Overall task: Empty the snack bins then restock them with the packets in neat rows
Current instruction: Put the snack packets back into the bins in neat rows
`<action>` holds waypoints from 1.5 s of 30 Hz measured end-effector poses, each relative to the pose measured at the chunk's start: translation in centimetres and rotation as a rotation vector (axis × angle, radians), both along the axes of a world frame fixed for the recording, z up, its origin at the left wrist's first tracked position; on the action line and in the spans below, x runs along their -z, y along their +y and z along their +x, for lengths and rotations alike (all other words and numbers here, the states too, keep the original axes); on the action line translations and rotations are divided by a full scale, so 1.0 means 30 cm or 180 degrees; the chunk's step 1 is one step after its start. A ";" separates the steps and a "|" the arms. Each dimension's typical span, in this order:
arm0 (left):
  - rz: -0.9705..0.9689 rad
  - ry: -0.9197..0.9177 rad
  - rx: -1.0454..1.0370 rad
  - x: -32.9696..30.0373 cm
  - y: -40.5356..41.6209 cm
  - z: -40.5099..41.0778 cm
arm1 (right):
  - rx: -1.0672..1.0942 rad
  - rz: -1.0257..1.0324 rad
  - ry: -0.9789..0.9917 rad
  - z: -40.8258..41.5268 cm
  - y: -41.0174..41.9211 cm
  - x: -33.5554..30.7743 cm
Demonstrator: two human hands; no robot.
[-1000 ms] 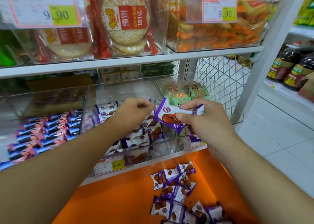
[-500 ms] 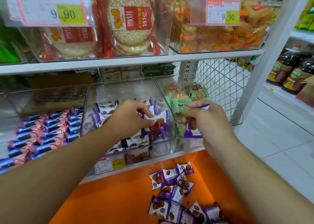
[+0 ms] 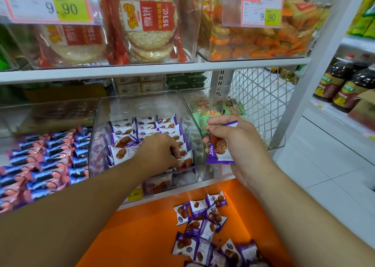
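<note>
My left hand (image 3: pixel 160 153) pinches a packet (image 3: pixel 185 162) into the bin (image 3: pixel 97 137); my right hand (image 3: pixel 235 143), at 3 o'clock, grips spares (image 3: pixel 220 151). Careless release could topple the row.

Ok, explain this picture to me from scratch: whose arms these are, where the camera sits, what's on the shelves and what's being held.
There is no machine here. A person wears a camera on the head, looking forward and down, so both bare arms reach in from below. The left hand is inside the clear middle bin, fingers on a purple waffle packet in the front row. The right hand holds more purple packets just outside the bin. Loose purple packets lie in the orange tray below. The neighbouring bin on the left holds blue and pink packets; the one on the right holds green packets. Above, rice crackers sit behind 9.90 price tags.
</note>
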State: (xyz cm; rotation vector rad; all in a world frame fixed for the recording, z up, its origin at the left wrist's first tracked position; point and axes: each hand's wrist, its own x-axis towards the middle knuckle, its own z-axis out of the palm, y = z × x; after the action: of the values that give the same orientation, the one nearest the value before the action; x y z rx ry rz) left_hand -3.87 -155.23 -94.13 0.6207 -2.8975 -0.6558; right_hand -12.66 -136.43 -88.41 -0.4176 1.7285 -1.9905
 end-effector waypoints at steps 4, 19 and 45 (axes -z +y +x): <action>0.0516 0.0172 -0.0067 -0.048 0.004 0.011 | -0.0133 -0.0010 0.0103 0.007 -0.005 -0.002; 0.3531 0.1303 -0.0037 -0.239 0.122 0.129 | -0.0437 0.0160 0.0691 0.051 -0.032 -0.013; 0.0421 0.0307 0.0009 -0.071 0.002 0.058 | -0.0454 0.1617 0.1917 -0.009 -0.001 0.093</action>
State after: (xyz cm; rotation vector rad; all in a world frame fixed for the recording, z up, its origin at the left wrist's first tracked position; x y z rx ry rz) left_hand -2.13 -155.16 -92.01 0.5822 -2.7838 -0.8584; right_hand -12.93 -136.47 -91.20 -0.9897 2.3893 -1.3190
